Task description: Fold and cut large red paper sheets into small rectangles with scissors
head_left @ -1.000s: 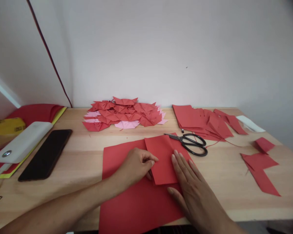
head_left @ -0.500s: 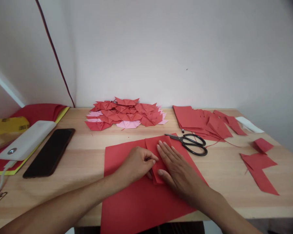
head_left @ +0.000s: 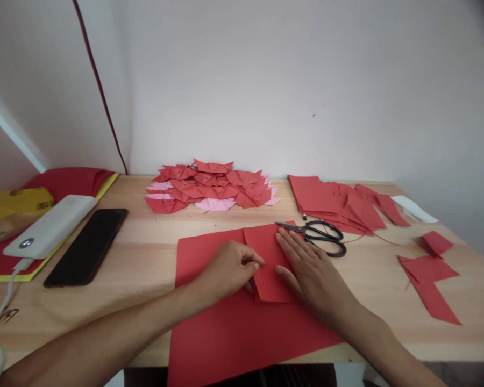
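Note:
A smaller red paper piece [head_left: 268,252] lies on a large red sheet [head_left: 213,341] at the table's front. My left hand [head_left: 236,269] pinches the left edge of the smaller piece between thumb and fingers. Flat on its right side rests my right hand [head_left: 306,266], fingers stretched out and pointing away from me. The smaller piece looks layered along its left edge; its right edge is under my right hand. Just beyond that hand lie black-handled scissors [head_left: 325,231], blades pointing left.
Folded red and pink paper shapes [head_left: 213,188] are piled at the back. Cut red papers [head_left: 331,201] and a white strip [head_left: 415,208] lie back right, red scraps [head_left: 431,269] at the right. A phone [head_left: 86,247] and a cabled white power bank [head_left: 50,228] are on the left.
My right hand has slid right across the smaller red paper, uncovering more of its surface. The left hand keeps its pinch. The whole view has shifted slightly.

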A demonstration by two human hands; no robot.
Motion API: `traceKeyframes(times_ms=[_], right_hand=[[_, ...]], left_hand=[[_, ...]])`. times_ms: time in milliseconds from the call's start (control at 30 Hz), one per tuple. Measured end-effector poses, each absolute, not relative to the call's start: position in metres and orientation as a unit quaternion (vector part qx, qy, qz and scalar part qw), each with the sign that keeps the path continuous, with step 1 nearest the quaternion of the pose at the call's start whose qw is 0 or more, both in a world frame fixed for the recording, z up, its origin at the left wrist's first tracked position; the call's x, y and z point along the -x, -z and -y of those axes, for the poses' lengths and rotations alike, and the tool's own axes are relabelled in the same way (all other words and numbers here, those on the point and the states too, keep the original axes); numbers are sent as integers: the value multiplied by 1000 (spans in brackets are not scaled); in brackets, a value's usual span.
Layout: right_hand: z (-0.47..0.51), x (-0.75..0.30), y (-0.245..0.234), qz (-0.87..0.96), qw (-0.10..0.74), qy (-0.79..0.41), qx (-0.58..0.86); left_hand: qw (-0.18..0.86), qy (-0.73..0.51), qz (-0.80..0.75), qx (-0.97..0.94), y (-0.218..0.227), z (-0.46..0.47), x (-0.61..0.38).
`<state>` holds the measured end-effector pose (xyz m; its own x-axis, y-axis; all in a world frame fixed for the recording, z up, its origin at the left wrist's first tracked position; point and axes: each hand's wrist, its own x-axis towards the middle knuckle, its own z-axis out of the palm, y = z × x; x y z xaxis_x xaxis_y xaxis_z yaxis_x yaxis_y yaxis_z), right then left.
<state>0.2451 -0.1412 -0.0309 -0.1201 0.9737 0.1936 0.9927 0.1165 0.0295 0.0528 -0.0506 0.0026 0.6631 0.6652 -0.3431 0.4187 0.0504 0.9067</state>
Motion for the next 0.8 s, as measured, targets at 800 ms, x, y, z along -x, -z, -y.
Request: traceKeyframes(times_ms=[800], right_hand=[[208,-195,14,803,87,46,588]], left_hand=[[610,-108,-401,-675,-3,49,-54]])
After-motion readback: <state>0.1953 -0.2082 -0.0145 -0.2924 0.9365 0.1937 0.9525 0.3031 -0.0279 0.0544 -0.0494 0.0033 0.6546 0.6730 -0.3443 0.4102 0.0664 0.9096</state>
